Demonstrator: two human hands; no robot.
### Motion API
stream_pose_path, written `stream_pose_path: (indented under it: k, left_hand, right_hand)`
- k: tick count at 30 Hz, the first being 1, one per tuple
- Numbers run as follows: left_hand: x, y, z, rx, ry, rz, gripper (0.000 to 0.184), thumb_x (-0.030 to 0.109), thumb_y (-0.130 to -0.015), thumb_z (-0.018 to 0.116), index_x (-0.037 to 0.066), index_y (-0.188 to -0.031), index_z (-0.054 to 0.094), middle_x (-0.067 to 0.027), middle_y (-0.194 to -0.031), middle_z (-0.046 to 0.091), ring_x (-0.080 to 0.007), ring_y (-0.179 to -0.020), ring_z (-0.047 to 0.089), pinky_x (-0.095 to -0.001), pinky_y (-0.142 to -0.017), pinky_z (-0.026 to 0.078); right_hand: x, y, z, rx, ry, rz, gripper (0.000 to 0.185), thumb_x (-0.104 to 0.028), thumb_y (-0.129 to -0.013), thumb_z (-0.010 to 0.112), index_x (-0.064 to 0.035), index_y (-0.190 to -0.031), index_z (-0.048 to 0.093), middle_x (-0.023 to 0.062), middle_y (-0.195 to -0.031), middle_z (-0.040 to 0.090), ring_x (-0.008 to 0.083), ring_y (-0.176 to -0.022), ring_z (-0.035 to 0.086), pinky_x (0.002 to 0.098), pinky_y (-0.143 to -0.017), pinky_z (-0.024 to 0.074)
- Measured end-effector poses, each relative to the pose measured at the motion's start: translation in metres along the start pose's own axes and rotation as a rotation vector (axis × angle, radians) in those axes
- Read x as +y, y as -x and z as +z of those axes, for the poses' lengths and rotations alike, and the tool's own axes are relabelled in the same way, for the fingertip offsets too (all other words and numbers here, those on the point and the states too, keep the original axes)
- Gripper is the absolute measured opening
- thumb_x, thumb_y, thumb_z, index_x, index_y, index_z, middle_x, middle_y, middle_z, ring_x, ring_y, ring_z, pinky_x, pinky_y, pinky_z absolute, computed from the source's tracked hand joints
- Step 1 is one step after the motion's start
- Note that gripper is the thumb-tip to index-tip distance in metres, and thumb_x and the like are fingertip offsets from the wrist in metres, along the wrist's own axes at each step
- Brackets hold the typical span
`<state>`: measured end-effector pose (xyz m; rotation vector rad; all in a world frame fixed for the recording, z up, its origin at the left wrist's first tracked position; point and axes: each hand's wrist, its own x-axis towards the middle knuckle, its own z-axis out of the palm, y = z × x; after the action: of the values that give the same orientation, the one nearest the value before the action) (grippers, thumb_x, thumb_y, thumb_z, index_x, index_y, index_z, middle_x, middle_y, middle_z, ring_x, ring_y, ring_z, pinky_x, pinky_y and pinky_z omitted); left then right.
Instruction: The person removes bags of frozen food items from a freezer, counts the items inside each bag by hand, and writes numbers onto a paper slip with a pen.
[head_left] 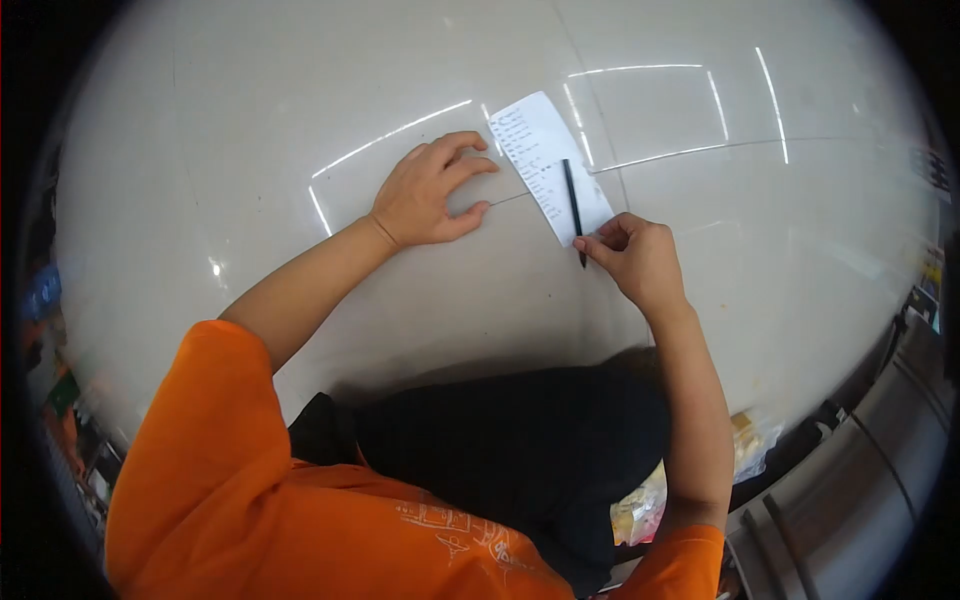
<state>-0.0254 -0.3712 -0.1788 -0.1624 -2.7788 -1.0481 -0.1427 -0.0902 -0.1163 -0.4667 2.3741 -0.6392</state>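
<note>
A narrow white sheet of paper (535,125) with a column of handwritten lines lies tilted on the pale tiled floor (430,300). Across its lower part runs a slim black pen (571,190), its lower end reaching past the paper's bottom edge. My right hand (640,257) has its thumb and fingers pinched at that lower end; whether they also grip the paper's corner is hidden. Just left of the sheet, my left hand (437,190) is open, with bent fingers spread apart and nothing in them.
My black-clad legs (520,430) are folded close in front. Metal cylinders (830,500) stand at the lower right, beside a clear plastic bag (752,445) of colourful contents. Blurred items crowd the far left edge. Lamps reflect in the glossy tiles.
</note>
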Motion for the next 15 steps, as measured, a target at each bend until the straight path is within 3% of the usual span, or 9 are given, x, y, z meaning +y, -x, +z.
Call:
stream_pose_path:
  k: [2, 5, 8, 11, 14, 15]
  left_hand:
    - [0.004, -0.003, -0.002, -0.038, -0.033, 0.025, 0.049, 0.020, -0.073, 0.078, 0.015, -0.120, 0.068, -0.0079, -0.131, 0.057, -0.0263, -0.096, 0.060, -0.0372, -0.084, 0.049]
    - [0.000, -0.009, -0.001, -0.080, -0.096, 0.057, 0.056, 0.023, -0.072, 0.078, 0.017, -0.127, 0.068, -0.0073, -0.136, 0.057, -0.0254, -0.098, 0.058, -0.0369, -0.085, 0.046]
    - [0.000, -0.015, -0.003, -0.119, -0.124, 0.086, 0.059, 0.025, -0.072, 0.078, 0.018, -0.129, 0.067, -0.0071, -0.139, 0.057, -0.0250, -0.098, 0.058, -0.0366, -0.085, 0.044]
    - [-0.005, -0.016, 0.001, -0.157, -0.137, 0.086, 0.060, 0.026, -0.072, 0.077, 0.018, -0.130, 0.067, -0.0071, -0.139, 0.059, -0.0250, -0.098, 0.057, -0.0365, -0.083, 0.043]
    - [-0.005, -0.015, 0.001, -0.171, -0.156, 0.082, 0.059, 0.026, -0.072, 0.076, 0.018, -0.130, 0.067, -0.0071, -0.138, 0.059, -0.0252, -0.097, 0.057, -0.0366, -0.084, 0.043]
    - [-0.005, -0.016, 0.001, -0.172, -0.160, 0.085, 0.059, 0.026, -0.072, 0.076, 0.018, -0.130, 0.067, -0.0070, -0.138, 0.060, -0.0253, -0.097, 0.057, -0.0366, -0.084, 0.043]
  right_hand:
    - [-0.003, -0.010, 0.011, 0.006, 0.091, 0.019, 0.028, -0.018, -0.077, 0.085, 0.0047, -0.088, 0.073, 0.0190, -0.075, 0.073, 0.0272, -0.065, 0.071, 0.0362, -0.065, 0.0556]
    - [0.003, -0.016, 0.017, -0.074, -0.110, 0.158, 0.023, -0.015, -0.077, 0.083, 0.0047, -0.085, 0.074, 0.0198, -0.074, 0.072, 0.0276, -0.064, 0.070, 0.0367, -0.064, 0.0555]
    - [-0.006, -0.011, 0.010, 0.015, -0.066, 0.070, 0.016, -0.009, -0.078, 0.079, 0.0033, -0.080, 0.070, 0.0130, -0.069, 0.071, 0.0206, -0.062, 0.069, 0.0334, -0.062, 0.0549]
    - [0.005, -0.012, 0.002, 0.012, -0.568, 0.101, 0.011, 0.002, -0.078, 0.074, 0.0006, -0.078, 0.063, 0.0073, -0.079, 0.068, 0.0131, -0.071, 0.068, 0.0289, -0.067, 0.0567]
    - [0.010, -0.026, 0.011, 0.068, -0.997, -0.150, 0.018, 0.012, -0.077, 0.069, -0.0013, -0.078, 0.057, 0.0058, -0.093, 0.063, 0.0107, -0.085, 0.065, 0.0278, -0.074, 0.0588]
    - [0.009, -0.029, 0.012, 0.038, -1.000, -0.146, 0.019, 0.017, -0.076, 0.067, 0.0007, -0.082, 0.060, 0.0095, -0.103, 0.062, 0.0139, -0.092, 0.066, 0.0285, -0.082, 0.0593]
